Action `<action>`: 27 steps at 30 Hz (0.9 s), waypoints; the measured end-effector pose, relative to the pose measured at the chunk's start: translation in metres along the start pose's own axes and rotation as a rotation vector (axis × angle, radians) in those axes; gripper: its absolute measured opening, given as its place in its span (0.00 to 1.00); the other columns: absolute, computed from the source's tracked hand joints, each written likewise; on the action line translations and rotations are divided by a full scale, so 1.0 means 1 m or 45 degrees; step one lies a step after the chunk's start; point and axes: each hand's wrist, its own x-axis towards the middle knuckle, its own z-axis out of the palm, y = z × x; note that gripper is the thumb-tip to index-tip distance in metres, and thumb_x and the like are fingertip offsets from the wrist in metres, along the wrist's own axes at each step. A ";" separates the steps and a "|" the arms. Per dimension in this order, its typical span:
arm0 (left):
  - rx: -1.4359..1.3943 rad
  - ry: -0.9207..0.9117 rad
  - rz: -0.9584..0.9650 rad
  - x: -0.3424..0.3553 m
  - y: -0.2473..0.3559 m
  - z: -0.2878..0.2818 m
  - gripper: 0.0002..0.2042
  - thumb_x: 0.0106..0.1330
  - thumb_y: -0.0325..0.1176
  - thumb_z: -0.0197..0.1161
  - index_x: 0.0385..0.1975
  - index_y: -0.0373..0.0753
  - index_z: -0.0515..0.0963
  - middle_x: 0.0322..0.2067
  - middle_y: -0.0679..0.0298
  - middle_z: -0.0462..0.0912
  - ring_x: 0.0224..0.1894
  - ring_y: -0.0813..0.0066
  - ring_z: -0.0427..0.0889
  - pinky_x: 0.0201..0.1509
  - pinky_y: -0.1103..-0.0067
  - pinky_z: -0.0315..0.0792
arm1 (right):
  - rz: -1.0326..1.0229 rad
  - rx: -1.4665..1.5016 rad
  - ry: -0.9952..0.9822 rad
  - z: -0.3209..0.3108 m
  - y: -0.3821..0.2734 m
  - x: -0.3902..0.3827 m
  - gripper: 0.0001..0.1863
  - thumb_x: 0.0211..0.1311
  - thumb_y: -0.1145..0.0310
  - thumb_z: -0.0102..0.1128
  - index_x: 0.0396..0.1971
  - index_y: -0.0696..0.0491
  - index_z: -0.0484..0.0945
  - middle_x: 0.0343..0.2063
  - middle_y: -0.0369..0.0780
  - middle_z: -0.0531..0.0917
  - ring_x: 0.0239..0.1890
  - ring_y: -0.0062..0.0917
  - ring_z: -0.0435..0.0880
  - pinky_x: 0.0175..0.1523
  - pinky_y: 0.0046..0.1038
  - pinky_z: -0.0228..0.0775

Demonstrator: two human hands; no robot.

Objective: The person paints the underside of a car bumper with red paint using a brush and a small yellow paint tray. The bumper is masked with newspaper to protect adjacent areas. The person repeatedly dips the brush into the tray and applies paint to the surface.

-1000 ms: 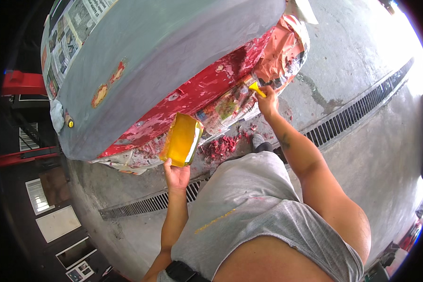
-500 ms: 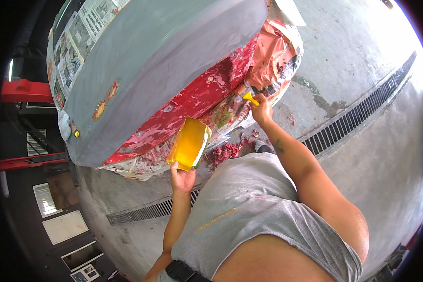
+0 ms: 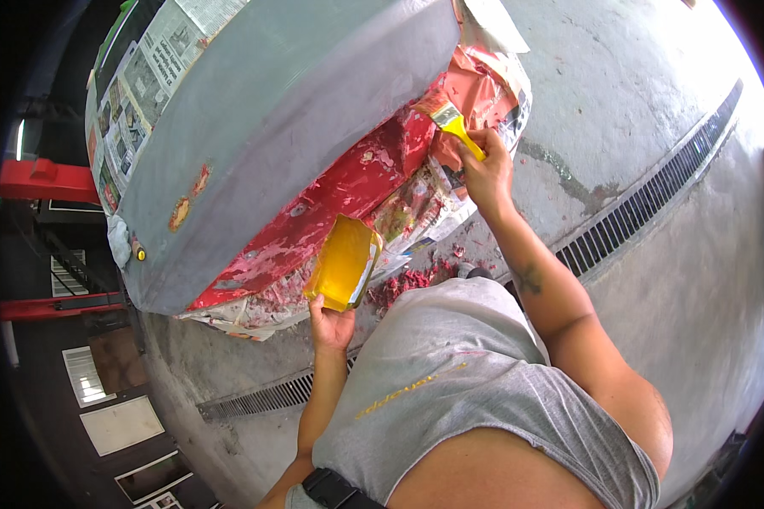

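One brush (image 3: 458,131) and one tub (image 3: 341,265) are shown. The brush is gripped by its handle in the right hand (image 3: 490,174), bristles (image 3: 434,106) far-left of the grip, at the right end of one red panel (image 3: 339,188); the tub, farther left, is held by its near edge in the left hand (image 3: 332,327).

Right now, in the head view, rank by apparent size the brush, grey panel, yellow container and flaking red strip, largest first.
1. Grey panel, by far
2. Flaking red strip below it
3. Yellow container, in the left hand
4. Brush, in the right hand
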 end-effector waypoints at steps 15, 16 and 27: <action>0.043 -0.059 0.008 -0.002 0.009 0.011 0.32 0.69 0.39 0.62 0.73 0.42 0.65 0.71 0.60 0.72 0.72 0.57 0.71 0.75 0.51 0.66 | 0.269 -0.680 -0.253 0.007 0.074 -0.028 0.16 0.65 0.59 0.70 0.51 0.46 0.83 0.44 0.45 0.90 0.49 0.46 0.88 0.53 0.44 0.78; 0.040 -0.057 0.004 0.001 0.009 0.011 0.32 0.68 0.39 0.62 0.73 0.42 0.66 0.71 0.60 0.72 0.72 0.58 0.72 0.75 0.52 0.66 | 0.247 -0.732 -0.245 0.001 0.060 -0.018 0.16 0.65 0.59 0.70 0.51 0.46 0.83 0.43 0.46 0.90 0.49 0.46 0.88 0.53 0.45 0.78; 0.040 -0.043 -0.034 0.020 -0.004 0.023 0.31 0.67 0.39 0.64 0.71 0.40 0.68 0.68 0.61 0.76 0.69 0.60 0.75 0.74 0.58 0.68 | -0.065 -0.346 0.109 -0.035 -0.017 0.056 0.13 0.67 0.66 0.72 0.47 0.54 0.85 0.36 0.43 0.90 0.37 0.25 0.88 0.44 0.31 0.77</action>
